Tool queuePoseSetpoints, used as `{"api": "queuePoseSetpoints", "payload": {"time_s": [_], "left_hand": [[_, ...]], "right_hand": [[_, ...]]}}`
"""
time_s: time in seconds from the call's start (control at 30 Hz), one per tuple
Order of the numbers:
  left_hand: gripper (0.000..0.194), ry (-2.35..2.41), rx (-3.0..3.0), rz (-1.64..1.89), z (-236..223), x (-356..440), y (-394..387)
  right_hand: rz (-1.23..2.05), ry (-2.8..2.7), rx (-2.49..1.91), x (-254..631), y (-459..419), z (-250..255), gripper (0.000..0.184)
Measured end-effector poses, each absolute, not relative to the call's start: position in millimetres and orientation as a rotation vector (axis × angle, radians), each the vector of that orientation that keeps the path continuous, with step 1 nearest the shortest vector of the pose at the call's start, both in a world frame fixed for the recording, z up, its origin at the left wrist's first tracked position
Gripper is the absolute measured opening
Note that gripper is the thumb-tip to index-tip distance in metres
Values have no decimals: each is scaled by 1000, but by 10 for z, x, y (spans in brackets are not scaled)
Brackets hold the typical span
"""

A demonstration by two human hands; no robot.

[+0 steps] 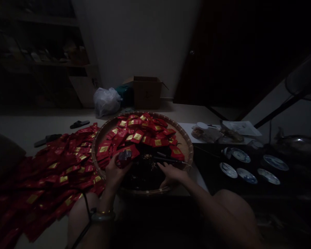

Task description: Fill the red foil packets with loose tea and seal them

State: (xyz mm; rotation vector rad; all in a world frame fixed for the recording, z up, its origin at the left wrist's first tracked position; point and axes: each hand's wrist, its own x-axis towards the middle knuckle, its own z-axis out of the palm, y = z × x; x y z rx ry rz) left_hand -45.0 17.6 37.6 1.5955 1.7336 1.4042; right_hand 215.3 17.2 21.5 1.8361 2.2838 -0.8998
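Note:
A round woven basket tray [188, 140] sits in front of me, with many red packets with gold labels [142, 133] on its far half and dark loose material on its near half. My left hand [116, 171] is closed around one red packet [125, 154] at the tray's left side. My right hand [172, 172] rests on the tray's near right part, its fingers closed on thin dark tongs [168, 159] that point left over the dark material.
A big heap of red packets [54, 173] covers the surface to my left. Several small blue-and-white dishes [248, 169] lie on a dark table at right. A cardboard box [146, 91] and a plastic bag [106, 100] stand by the far wall. Slippers [79, 123] lie on the floor.

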Motion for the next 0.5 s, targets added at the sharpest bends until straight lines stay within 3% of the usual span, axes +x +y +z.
{"api": "queuePoseSetpoints", "payload": {"time_s": [0.17,0.33,0.5], "left_hand": [[56,1775,1553,1394,390,-497,185],[54,1798,1550,1408,339,-492,201],[57,1757,1530,1377,361,-494,181]], "right_hand": [[-1056,2275,1749,1840,209,189,116],[-1170,2426,1771,1394,278,264,101],[-1026,2290,1632,1273,389,400,125]]}}
